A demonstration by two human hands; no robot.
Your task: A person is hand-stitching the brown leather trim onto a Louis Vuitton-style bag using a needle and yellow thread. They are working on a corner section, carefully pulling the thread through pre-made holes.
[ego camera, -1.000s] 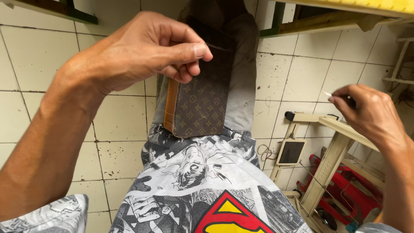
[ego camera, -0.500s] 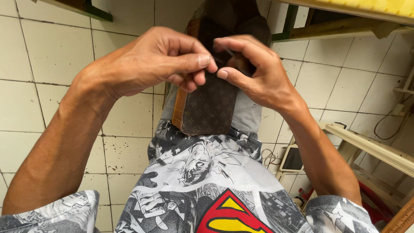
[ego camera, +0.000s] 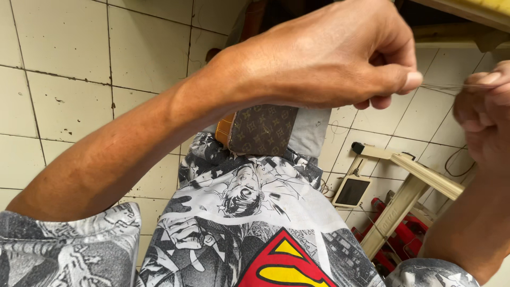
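Pinching a thin thread taut, left hand and right hand hover above the brown patterned piece.

Clad in a short-sleeved shirt printed all over with black, white and grey comic-book drawings, with a red and yellow shield emblem low on the chest. Bare from the sleeve hems down on both forearms, with no watch, ring or band showing on the left hand or on the right hand. Dressed below the shirt in plain grey trousers, seen only at the lap.
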